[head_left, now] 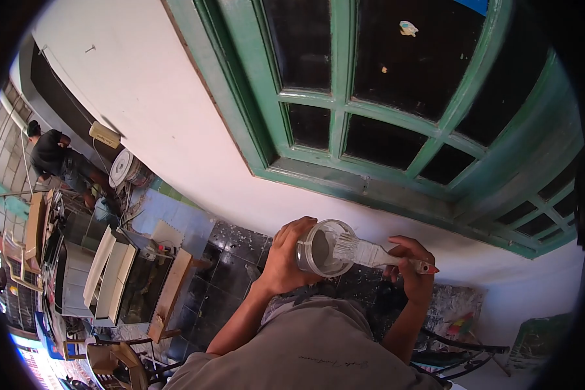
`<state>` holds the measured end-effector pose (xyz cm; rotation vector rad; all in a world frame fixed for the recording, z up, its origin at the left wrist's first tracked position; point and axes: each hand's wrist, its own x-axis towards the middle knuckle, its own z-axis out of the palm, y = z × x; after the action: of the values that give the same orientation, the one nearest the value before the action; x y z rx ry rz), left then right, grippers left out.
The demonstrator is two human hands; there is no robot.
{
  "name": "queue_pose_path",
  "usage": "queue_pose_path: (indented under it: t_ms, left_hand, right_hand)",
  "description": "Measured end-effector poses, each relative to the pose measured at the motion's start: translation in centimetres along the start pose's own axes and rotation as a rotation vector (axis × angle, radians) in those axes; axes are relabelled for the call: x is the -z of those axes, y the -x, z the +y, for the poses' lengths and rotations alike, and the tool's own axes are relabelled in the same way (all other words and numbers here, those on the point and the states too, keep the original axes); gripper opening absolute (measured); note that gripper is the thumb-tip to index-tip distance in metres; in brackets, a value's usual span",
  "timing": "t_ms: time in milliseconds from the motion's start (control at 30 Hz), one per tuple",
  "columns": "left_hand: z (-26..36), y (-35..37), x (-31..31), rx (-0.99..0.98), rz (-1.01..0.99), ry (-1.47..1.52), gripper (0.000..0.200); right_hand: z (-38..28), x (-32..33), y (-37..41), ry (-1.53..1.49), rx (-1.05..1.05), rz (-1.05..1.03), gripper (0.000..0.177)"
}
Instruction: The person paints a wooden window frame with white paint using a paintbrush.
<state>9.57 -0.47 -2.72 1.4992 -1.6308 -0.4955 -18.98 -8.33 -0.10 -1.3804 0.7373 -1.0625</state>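
Note:
My left hand (286, 257) is wrapped round a clear container (310, 250) with grey-white paint inside and smears on its wall. A flat paintbrush (370, 254) is gripped by its handle in my right hand (412, 263). Its bristles, coated whitish, reach over the container's mouth from the right. The brush's ferrule and lower handle are smeared white, while the handle's end is reddish. Both hands are in front of my grey shirt, below a green window frame (318, 175).
A white wall (175, 110) runs under and left of the window. Behind lies a dark tiled floor (224, 266) with paint spots. At left are a wooden bench (170, 296), a white bucket (127, 170) and a person (62, 156) bending. A dark metal rack (461, 354) stands lower right.

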Motion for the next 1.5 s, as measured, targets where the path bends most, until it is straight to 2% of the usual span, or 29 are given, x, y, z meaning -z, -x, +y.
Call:
queue_pose_path:
  t_ms: [333,433,633,733,867,933,1000,1033,1100,1133,1233,1300,1433,1500]
  left_hand:
    - [-1.8,1.3,1.6,0.046,0.033,0.082,0.11]
    - [-2.0,1.8,1.9,0.025,0.057,0.008,0.112]
    - [-2.5,2.7,2.1,0.189,0.028,0.208,0.113]
    - [-2.9,3.0,2.3,0.218,0.057,0.294,0.116]
    - [-2.8,3.2,3.4,0.278,0.022,0.434,0.118]
    - [-3.5,3.5,4.0,0.288,-0.034,0.57,0.121]
    - [-4.5,3.5,5.0,0.244,-0.198,0.632,0.128]
    - [-4.8,3.4,5.3,0.221,-0.284,0.663,0.132]
    - [-4.5,2.8,5.8,0.204,-0.323,0.811,0.137]
    - [-4.5,2.8,6.1,0.201,-0.339,0.883,0.139]
    - [-5.3,3.2,6.7,0.125,-0.322,0.928,0.142]
    - [-5.8,3.2,7.1,0.154,-0.301,0.942,0.144]
    - [-6.2,2.5,8.2,0.231,-0.369,1.046,0.145]
    - [-6.2,2.0,8.4,0.247,-0.336,1.07,0.147]
  right_hand:
    - [-0.1,-3.1,-0.9,-0.034,0.043,-0.018,0.043]
    - [-0.1,-3.7,-1.0,-0.001,0.04,-0.054,0.037]
    - [-0.4,-5.7,-1.9,-0.097,0.161,-0.034,0.03]
    - [0.4,-6.6,-2.9,-0.218,0.323,0.09,0.034]
    - [0.3,-6.5,-3.4,-0.067,0.208,0.436,0.033]
    - [0.7,-6.6,-4.2,-0.07,0.258,0.334,0.025]
    - [1.4,-8.0,-4.9,-0.068,0.231,0.271,0.022]
    - [2.5,-8.9,-5.2,-0.153,0.165,0.24,0.021]
    - [3.7,-11.7,-5.7,-0.196,0.045,0.148,0.025]
    - [4.2,-12.9,-5.7,-0.185,-0.049,0.111,0.026]
    - [6.1,-16.2,-5.6,-0.272,-0.089,0.072,0.029]
    - [6.8,-17.4,-5.9,-0.318,-0.096,0.056,0.031]
    - [6.8,-18.8,-6.4,-0.124,-0.077,0.018,0.036]
    - [6.9,-19.2,-6.9,-0.082,-0.043,-0.017,0.038]
